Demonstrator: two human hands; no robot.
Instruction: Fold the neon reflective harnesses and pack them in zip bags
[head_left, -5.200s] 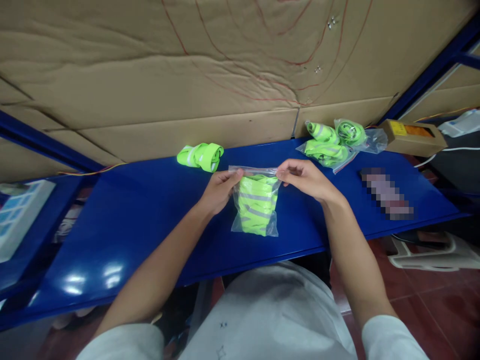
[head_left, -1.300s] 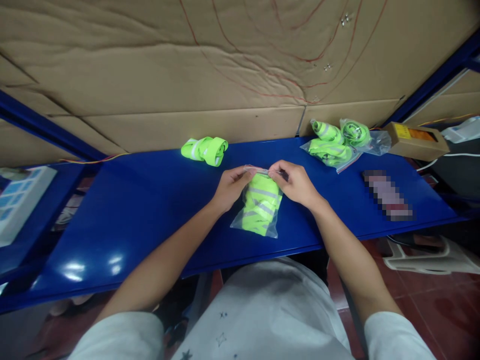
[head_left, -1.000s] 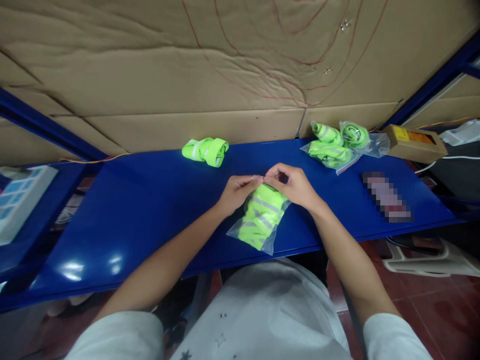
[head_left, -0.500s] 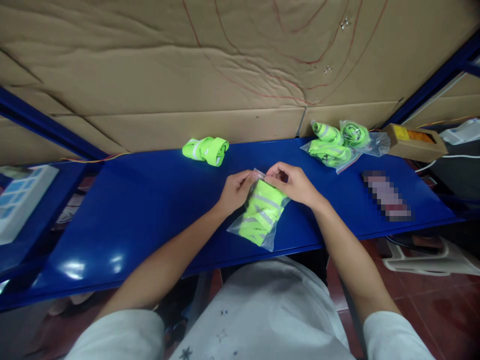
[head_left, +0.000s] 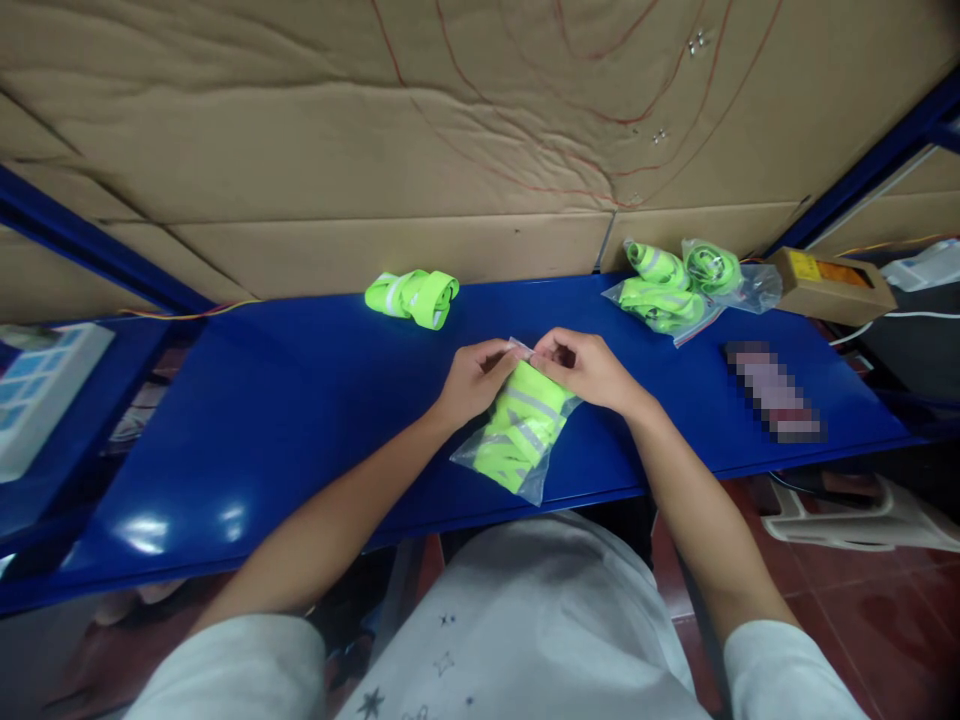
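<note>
Our left hand (head_left: 471, 382) and right hand (head_left: 589, 370) pinch the top of a filled clear plastic bag (head_left: 523, 430), with bagged neon-green strap bundles (head_left: 661, 305) done at two o'clock, one neon-green fabric roll (head_left: 414, 298) unbagged at ten.

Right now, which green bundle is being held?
The bagged bundle in front, pinched by the left hand and right hand; the lone bundle and right-side cluster lie untouched farther back.

2 hands (head_left: 474, 385) (head_left: 589, 372), 1 bag (head_left: 525, 430) between them. 1 loose roll (head_left: 414, 298) far left, 3 other rolls (head_left: 654, 263) (head_left: 711, 267) (head_left: 660, 304) far right. 1 box (head_left: 836, 286) far right, 1 pixelated item (head_left: 776, 393) right.
</note>
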